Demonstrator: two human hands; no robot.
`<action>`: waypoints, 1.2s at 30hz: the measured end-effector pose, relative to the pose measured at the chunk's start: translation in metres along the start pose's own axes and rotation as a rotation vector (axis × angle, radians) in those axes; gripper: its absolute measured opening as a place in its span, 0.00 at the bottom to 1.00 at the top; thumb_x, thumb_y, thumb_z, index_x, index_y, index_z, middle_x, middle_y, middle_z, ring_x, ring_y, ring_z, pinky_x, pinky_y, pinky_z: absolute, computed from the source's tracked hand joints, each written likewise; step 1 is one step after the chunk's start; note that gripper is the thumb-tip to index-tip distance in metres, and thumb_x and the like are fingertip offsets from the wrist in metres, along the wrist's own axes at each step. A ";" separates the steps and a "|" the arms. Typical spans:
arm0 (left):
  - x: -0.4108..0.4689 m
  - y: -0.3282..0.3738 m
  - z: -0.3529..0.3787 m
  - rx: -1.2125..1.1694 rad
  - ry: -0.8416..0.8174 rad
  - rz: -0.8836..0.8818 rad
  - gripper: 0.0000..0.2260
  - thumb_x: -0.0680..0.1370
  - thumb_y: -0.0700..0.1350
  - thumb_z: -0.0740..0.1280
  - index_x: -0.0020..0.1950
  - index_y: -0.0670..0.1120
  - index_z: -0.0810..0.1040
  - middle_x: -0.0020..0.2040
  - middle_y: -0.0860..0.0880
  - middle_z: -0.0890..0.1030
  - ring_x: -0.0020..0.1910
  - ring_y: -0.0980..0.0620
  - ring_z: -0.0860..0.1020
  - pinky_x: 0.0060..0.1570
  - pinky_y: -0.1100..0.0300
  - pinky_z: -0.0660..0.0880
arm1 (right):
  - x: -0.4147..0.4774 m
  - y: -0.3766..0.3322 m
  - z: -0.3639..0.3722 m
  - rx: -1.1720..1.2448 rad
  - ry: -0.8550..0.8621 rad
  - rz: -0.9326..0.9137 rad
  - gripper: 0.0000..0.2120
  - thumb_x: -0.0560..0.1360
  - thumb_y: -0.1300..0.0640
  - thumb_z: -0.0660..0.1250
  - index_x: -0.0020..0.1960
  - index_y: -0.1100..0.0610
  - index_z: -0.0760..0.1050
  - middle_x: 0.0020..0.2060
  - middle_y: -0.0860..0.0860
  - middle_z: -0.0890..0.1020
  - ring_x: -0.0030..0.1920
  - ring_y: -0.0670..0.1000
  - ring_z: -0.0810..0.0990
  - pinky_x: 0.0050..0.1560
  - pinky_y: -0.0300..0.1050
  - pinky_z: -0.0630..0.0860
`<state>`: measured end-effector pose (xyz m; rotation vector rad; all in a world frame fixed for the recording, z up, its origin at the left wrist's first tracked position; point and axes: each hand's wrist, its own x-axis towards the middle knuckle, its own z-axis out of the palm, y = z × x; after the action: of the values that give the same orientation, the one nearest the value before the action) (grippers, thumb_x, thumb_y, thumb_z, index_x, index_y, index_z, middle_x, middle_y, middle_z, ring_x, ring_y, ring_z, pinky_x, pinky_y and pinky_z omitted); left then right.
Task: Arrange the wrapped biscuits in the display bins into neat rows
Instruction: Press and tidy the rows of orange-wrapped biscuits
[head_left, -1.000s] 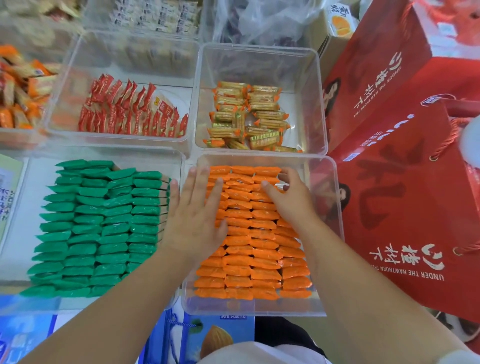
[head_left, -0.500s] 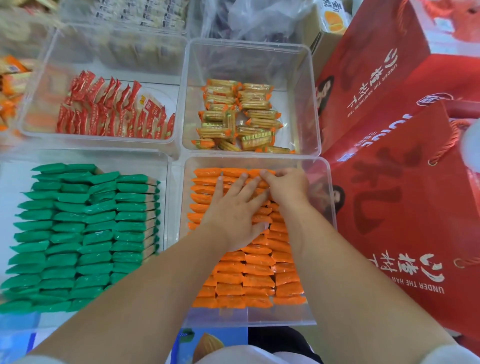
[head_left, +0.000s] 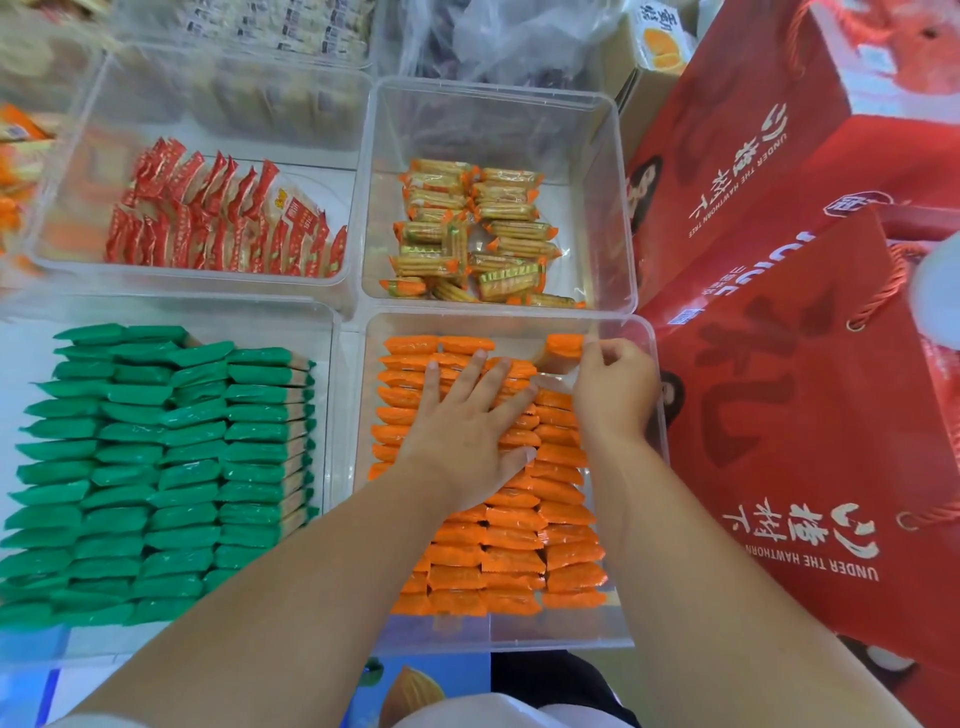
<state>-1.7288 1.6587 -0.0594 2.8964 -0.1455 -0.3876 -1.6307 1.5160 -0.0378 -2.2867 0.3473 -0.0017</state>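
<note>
Orange-wrapped biscuits (head_left: 514, 561): in near-right clear bin (head_left: 498, 644), which sits just beside the red gift bags (head_left: 810, 415) on the right.

Writing: bag print reads "UNDER THE HAWTHORN TREE", upside down from this view, plus large white Chinese characters. Wrapper print is too small to read.

Bins, 2x2 grid, all clear plastic:
- near-left bin (head_left: 171, 306): green packets (head_left: 156, 467), four overlapping columns
- far-left bin (head_left: 67, 208): red-and-white packets (head_left: 223, 223), on edge, leaning
- far-right bin (head_left: 493, 88): yellowish packs (head_left: 467, 234) with orange ends, loose, pointing mixed ways

Orange stock: glossy wrappers, crimped ends, three columns shingled near to far. Right column breaks off toward the far end, bin floor showing there.

Left hand (head_left: 467, 431): flat, fingers spread, pressing down on left and middle columns.
Right hand (head_left: 615, 389): thumb and fingers pinching single orange packet (head_left: 563, 348), tipped up at the bin's far-right corner.
</note>
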 end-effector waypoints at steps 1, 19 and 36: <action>0.000 0.000 0.000 0.004 0.001 0.000 0.32 0.79 0.70 0.46 0.81 0.62 0.44 0.83 0.51 0.43 0.80 0.47 0.34 0.73 0.34 0.34 | -0.002 0.002 -0.002 -0.006 0.005 -0.029 0.13 0.82 0.51 0.64 0.42 0.57 0.78 0.36 0.51 0.81 0.38 0.53 0.78 0.40 0.45 0.70; -0.032 -0.018 -0.034 0.070 0.288 -0.256 0.40 0.73 0.67 0.62 0.81 0.55 0.54 0.82 0.44 0.50 0.80 0.39 0.45 0.74 0.36 0.36 | 0.015 -0.002 0.016 -0.362 -0.694 -0.027 0.18 0.81 0.53 0.54 0.59 0.50 0.82 0.60 0.54 0.83 0.59 0.58 0.78 0.61 0.51 0.75; 0.001 -0.034 -0.033 0.067 0.144 -0.113 0.38 0.77 0.66 0.56 0.82 0.49 0.51 0.74 0.49 0.66 0.73 0.45 0.62 0.73 0.42 0.58 | -0.008 0.010 0.022 -0.276 -0.559 -0.305 0.13 0.83 0.54 0.60 0.63 0.46 0.79 0.60 0.49 0.81 0.61 0.55 0.76 0.62 0.51 0.74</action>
<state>-1.7165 1.6977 -0.0362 2.9945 0.0296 -0.1952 -1.6379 1.5275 -0.0586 -2.4659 -0.3091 0.5482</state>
